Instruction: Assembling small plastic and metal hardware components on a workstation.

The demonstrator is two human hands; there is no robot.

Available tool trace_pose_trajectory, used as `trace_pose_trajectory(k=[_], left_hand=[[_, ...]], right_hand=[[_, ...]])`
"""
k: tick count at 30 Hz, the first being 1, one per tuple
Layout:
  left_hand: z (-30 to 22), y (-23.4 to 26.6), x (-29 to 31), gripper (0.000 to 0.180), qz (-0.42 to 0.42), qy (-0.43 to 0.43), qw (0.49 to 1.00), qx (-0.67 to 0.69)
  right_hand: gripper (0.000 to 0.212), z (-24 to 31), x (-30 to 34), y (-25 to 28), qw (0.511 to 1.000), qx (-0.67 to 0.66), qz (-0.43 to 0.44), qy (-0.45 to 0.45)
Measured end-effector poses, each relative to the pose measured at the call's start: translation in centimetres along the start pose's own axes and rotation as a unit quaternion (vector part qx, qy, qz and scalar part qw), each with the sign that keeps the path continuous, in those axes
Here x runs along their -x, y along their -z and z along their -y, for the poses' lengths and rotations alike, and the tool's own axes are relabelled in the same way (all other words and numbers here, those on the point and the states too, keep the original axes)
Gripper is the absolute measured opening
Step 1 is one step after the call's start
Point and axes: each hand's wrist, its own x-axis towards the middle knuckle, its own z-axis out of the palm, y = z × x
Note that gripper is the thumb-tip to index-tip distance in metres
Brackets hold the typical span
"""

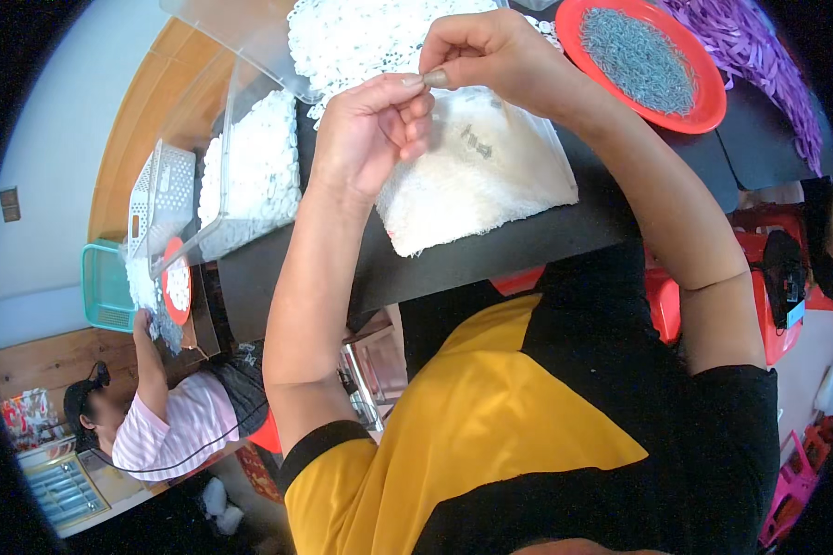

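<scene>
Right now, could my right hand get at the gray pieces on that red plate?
Probably yes: the gray pieces lie uncovered on the red plate, to the right of your right hand. It meets your left hand, though, so would likely have to part from it first.

White cloth (pixel 486 180), 1 o'clock — rough, matt, fuzzy frayed edge. Tabletop (pixel 416 277), centre: smooth, black, low sheen. Red dish (pixel 715 106), between 1 and 2: glossy plastic; grey slivers (pixel 639 60) in it look metallic. Purple strips (pixel 759 46), 2 o'clock: satiny, ribbon-like. Bin (pixel 236 28), 11: clear shiny plastic. Basket (pixel 109 287), 9: teal plastic. Shirt (pixel 491 407), 5 — soft matt fabric, yellow and black.
</scene>
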Motion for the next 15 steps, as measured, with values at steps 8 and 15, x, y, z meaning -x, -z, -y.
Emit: trace_pose_trajectory(k=[8,15], left_hand=[[2.6,1.4,-0.7,0.014,-0.073,-0.173,0.801,-0.569],[2.1,1.1,-0.5,0.012,-0.137,-0.11,0.896,-0.408]], right_hand=[[0.013,-1.4,-0.7,0.2,0.988,-0.093,-0.034,-0.121],[0.012,-1.6,-0.1,-0.4,0.992,-0.003,0.001,-0.123]])
